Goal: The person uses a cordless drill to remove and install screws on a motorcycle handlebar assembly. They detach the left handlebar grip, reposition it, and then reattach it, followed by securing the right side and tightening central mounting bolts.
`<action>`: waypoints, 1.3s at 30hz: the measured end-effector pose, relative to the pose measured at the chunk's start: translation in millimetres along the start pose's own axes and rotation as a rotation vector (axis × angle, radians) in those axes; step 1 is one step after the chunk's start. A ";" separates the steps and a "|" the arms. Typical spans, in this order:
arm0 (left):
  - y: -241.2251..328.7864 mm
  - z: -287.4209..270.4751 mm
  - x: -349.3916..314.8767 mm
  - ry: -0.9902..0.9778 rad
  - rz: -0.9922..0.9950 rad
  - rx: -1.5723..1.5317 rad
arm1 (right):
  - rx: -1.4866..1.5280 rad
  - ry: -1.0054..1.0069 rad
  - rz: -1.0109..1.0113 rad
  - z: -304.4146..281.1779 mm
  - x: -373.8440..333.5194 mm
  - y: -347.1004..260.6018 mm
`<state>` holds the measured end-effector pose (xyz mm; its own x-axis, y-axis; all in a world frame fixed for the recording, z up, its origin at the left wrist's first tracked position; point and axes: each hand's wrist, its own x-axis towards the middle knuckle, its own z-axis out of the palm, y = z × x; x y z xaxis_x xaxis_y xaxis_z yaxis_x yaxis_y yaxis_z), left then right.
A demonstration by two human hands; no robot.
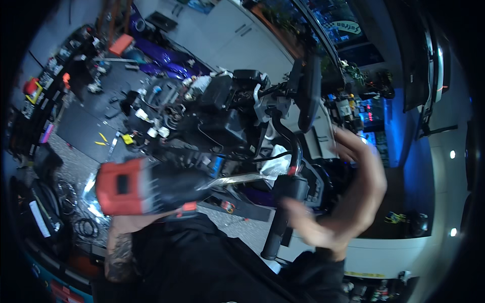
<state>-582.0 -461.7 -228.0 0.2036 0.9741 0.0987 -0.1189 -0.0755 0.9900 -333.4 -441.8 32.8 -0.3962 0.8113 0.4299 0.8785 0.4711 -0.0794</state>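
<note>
One dark vehicle (217,129) with handlebars fills the middle of the frame, with loose parts scattered over the grey mat (76,123) at upper left. Across the lower left of centre, roughly level, is a red-and-black power tool (120,184), nose toward the right. Right of centre, the right hand (364,197) is blurred and well open, fingers curved and apart, with nothing visible in them; its thumb overlaps the edge of the control block (290,188) in view, though I cannot tell whether they touch. The left hand (144,222) is mostly hidden behind the tool and seems closed around it; how far the fingers wrap cannot be seen. Below the block slants a black grip (275,237). A thin metallic shaft (242,179) appears to extend from the tool's nose toward the block, its tip unclear.

To work well here, I would keep the right hand off the shaft's line, steady the bar, and run the tool only once its tip sits squarely.

Lettering shows on a pale oval sign (345,26) at upper right; no marking is legible on the tool.
</note>
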 end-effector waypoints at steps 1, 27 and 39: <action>-29.1 -4.6 -12.2 -0.016 -0.056 -0.058 | 0.029 0.086 0.235 0.0 -35.0 7.3; -185.6 77.8 -34.4 -0.407 0.308 -0.225 | 0.888 0.053 1.358 40.0 -111.4 40.6; -169.9 73.1 -8.3 -0.498 0.308 -0.340 | 0.833 -0.013 1.351 34.4 -116.3 39.7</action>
<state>-492.4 -472.6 -389.6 0.5251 0.6980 0.4868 -0.5261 -0.1834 0.8304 -261.7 -505.6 -51.3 0.5156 0.7729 -0.3698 0.1864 -0.5224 -0.8321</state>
